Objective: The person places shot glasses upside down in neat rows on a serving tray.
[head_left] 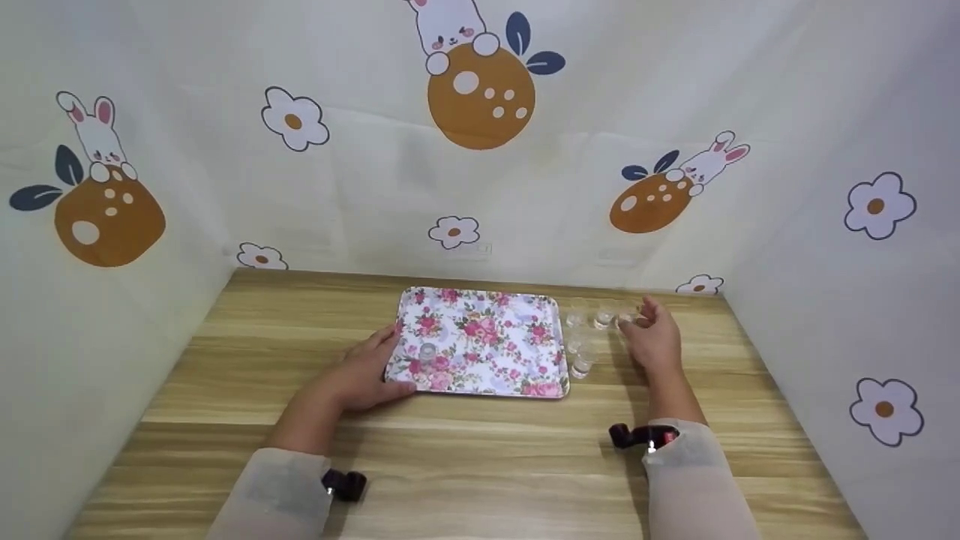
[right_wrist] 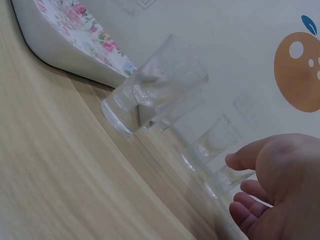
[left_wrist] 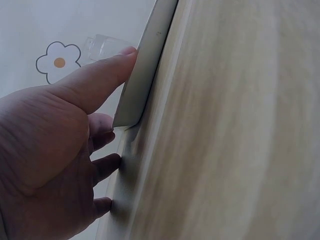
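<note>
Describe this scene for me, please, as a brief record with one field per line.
Surface: wood-grain tabletop
Tray: floral tray with a pale rim, lying on the tabletop
On the tray: one small clear glass, toward the left side
Beside the tray: several small clear glasses, to its right
Left hand: left hand touching the tray's near left corner
Right hand: right hand at the rightmost glass; firm grip unclear
Backdrop: pale backdrop printed with rabbits and flowers
</note>
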A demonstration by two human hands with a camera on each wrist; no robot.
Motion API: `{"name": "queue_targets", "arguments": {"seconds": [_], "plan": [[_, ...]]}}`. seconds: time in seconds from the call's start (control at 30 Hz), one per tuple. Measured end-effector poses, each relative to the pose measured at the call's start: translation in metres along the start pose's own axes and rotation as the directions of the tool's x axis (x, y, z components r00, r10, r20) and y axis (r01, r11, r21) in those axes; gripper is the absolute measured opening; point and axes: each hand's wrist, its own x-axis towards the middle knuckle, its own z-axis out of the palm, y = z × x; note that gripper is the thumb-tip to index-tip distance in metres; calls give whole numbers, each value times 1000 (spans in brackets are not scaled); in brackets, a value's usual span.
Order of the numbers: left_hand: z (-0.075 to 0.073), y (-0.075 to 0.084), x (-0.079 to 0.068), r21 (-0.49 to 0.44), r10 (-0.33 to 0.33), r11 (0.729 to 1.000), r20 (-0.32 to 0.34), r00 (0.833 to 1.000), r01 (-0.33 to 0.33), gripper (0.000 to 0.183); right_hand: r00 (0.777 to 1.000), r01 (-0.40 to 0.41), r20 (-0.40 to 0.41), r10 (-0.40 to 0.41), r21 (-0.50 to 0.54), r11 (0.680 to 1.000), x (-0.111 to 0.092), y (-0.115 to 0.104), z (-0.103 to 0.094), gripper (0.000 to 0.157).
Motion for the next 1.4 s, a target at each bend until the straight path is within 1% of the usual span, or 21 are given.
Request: {"name": "queue_targets", "arguments": {"seconds": [0.1,0.17,0.43,0.6,0.77,1.0,1.1,1.2,1.3,1.4], "plan": [[1,-1,1,4,6,1000,1,1000,-6,109,1000,2,25,-1,-28,1000,2,7,1,78],[1,-1,2,1,12,1000,1,1000,-12,109,1000,3,26,-2,-44,999,2,10,3,76],[2,-2,2,-8,4,1000,0,1000,-4,108,1000,10,-16,-12,-119,993,1,12,8,53],[0,-1,1,-6,5,1000,0,1000,-5,108,999,14,-40,-20,-147,989,2,12,10,49],[0,-1,1,5,3,1000,3,1000,-3,109,997,12,-71,-21,-120,993,2,10,9,48],[1,-2,2,2,-2,1000,-2,1000,2,109,985,33,-172,-31,12,999,-2,-2,3,48],[1,-2,2,2,3,1000,-4,1000,-3,109,976,44,-214,-36,33,998,-3,-8,3,46],[0,0,1,4,-2,1000,-5,1000,2,109,970,41,-240,-28,51,998,-6,-13,3,40],[0,0,0,3,-4,1000,-7,1000,4,109,967,49,-252,-31,66,997,-9,-18,6,34],[-1,0,0,4,-4,1000,-7,1000,4,109,966,77,-252,-62,52,996,-11,-26,11,32]]}}
